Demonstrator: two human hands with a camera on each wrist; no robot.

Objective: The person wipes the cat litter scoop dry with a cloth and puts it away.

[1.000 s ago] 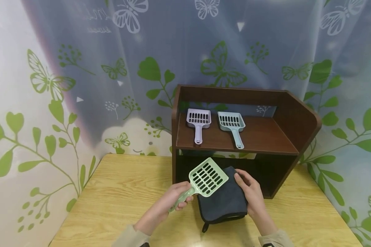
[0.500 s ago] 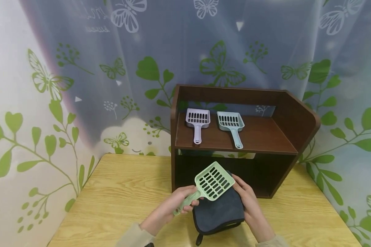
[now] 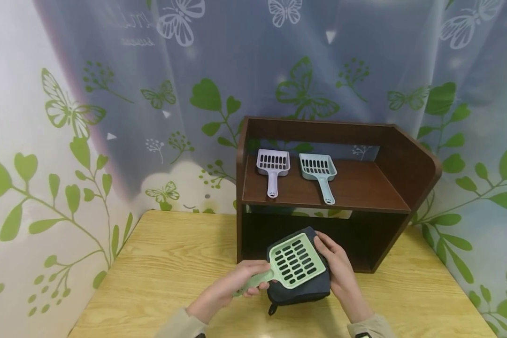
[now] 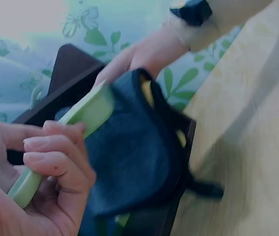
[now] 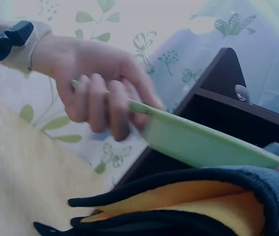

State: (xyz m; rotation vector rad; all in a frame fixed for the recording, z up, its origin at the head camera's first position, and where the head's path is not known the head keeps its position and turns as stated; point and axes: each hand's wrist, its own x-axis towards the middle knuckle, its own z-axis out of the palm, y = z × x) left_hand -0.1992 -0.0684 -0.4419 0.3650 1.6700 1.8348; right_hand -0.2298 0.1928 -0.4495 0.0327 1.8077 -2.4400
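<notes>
My left hand [image 3: 232, 280] grips the handle of a pale green slotted litter scoop [image 3: 253, 281], its perforated pan tilted over a folded dark grey cloth [image 3: 300, 295]. With my right hand [image 3: 339, 267] I hold the right side of that cloth, thumb on top. In the left wrist view, black binding edges the cloth [image 4: 129, 142], and a black hanging loop [image 4: 206, 188] sticks out. Yellow lining [image 5: 193, 194] shows between the folds in the right wrist view. There the scoop's pan [image 5: 198, 140] lies right along the top of the cloth, near my right fingertips.
A dark brown two-level shelf [image 3: 390, 185] stands just beyond my hands. On its upper board lie a lilac scoop [image 3: 272, 180] and a light blue scoop [image 3: 324, 185], handles toward me. Underneath is a wooden table [image 3: 173, 253]. A patterned curtain [image 3: 160, 131] hangs behind.
The scoop has moved right and down, from the cloth's upper left to over its middle. The cloth dipped toward me, then rose slightly, still in my right hand.
</notes>
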